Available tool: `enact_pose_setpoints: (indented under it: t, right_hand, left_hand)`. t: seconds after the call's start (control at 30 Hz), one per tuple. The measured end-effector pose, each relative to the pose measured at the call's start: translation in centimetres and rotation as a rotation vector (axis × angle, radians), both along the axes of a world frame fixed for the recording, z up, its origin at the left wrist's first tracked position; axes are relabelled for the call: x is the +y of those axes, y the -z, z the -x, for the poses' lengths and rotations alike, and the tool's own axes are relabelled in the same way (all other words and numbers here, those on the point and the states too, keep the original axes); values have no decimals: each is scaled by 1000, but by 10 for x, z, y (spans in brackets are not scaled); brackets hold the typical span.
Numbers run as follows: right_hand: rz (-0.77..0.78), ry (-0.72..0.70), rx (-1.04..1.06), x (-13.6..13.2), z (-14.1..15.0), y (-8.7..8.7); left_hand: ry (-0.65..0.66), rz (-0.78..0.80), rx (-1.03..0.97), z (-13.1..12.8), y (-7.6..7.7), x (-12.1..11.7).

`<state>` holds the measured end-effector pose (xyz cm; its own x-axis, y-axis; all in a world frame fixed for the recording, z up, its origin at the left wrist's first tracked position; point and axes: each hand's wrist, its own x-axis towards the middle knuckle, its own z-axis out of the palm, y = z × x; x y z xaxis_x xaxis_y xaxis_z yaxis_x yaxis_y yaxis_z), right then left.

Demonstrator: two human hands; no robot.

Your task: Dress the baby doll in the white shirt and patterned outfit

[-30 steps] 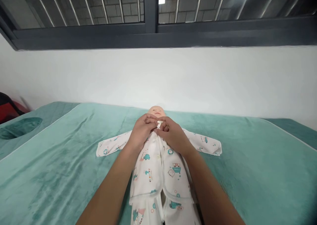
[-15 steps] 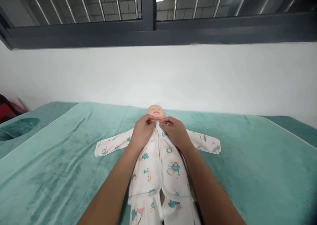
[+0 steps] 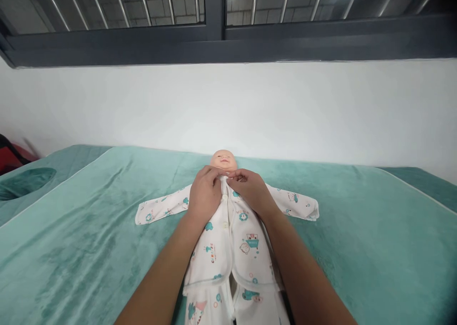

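The jacket [image 3: 221, 246] is a small white garment, printed with scattered motifs in teal, pink and orange: a cart-like shape beside a round animal, a flowery ring, little lines of lettering. A pale grey-green trim follows its rounded front edges and lower hem. It lies face up near the middle of the bed, over a doll whose bald head [image 3: 223, 158] shows just above the neckline. Both long sleeves stretch outward, nearly flat, with their cuffs on the cover. Two pale round fasteners [image 3: 225, 198] show along the front, one above the other; the two front panels run close together there, then curve apart at the bottom. Below the hem lies a lower garment [image 3: 252, 310] in a matching print, with a narrow dark gap at its middle.

Both hands are at the neckline, close together. The right hand [image 3: 251, 190] pinches the collar edge between thumb and forefinger, its other fingers curled. The left hand [image 3: 206, 191] has its fingers bent onto the other side of the collar — its thumb is mostly hidden, so I cannot tell how firmly it grips.

Around them spreads a plush teal cover [image 3: 360, 248], with an oval hollow [image 3: 26, 183] at far left. Beyond stand a white wall [image 3: 228, 110] and a dark window frame [image 3: 143, 51].
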<state>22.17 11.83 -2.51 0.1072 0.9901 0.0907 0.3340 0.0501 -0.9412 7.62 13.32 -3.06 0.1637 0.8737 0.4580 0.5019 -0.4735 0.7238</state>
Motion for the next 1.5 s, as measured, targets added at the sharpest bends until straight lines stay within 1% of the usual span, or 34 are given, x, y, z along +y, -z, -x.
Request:
enact_pose_setpoints:
  t: [0.1,0.17,0.3,0.37,0.43,0.57,0.67,0.73,0.83,0.87,0.93,1.03,1.13,1.23,1.3,1.37,1.43,1.5]
  right_hand:
    - [-16,-25,19,1,2,0]
    - [-30,-30,38,2,3,1]
    - [-34,34,85,2,4,3]
    - [-43,64,84,-1,5,1]
    - [-46,61,-3,-9,7,-3]
    - [-23,2,-306,-30,13,-12]
    - [-34,1,-466,-44,18,-16]
    - [-33,13,-558,-49,21,-17]
    - [-30,36,-643,-52,24,-17]
    - [-27,35,-651,-52,24,-17]
    - [-19,26,-648,-53,23,-19]
    - [-2,-1,-617,-55,20,-21]
    - [37,-38,-580,-62,17,-25]
    - [87,-14,-656,-70,20,-28]
    - [73,8,-724,-75,24,-29]
    - [20,10,-731,-77,26,-28]
    - [-24,-4,-635,-76,23,-25]
    - [1,-33,-403,-74,17,-20]
  left_hand:
    - [-16,33,-45,4,4,-3]
    - [0,40,-95,8,7,-4]
    - [86,46,-144,14,13,-6]
    - [100,45,-143,15,13,-7]
    - [113,31,-145,16,13,-8]
    - [137,18,-148,17,12,-11]
    - [141,2,-157,18,14,-12]
    - [123,-16,-189,19,16,-13]
    - [51,-33,-256,21,20,-16]
    - [38,-41,-259,22,20,-17]
    - [51,-54,-226,24,18,-21]
    - [136,-28,-163,26,11,-27]
    - [253,62,-121,29,2,-32]
    - [341,188,-64,35,-7,-34]
    - [379,264,-52,39,-11,-34]
    - [388,292,-78,41,-12,-34]
    - [361,274,-118,41,-13,-34]
    - [313,262,-160,39,-12,-35]
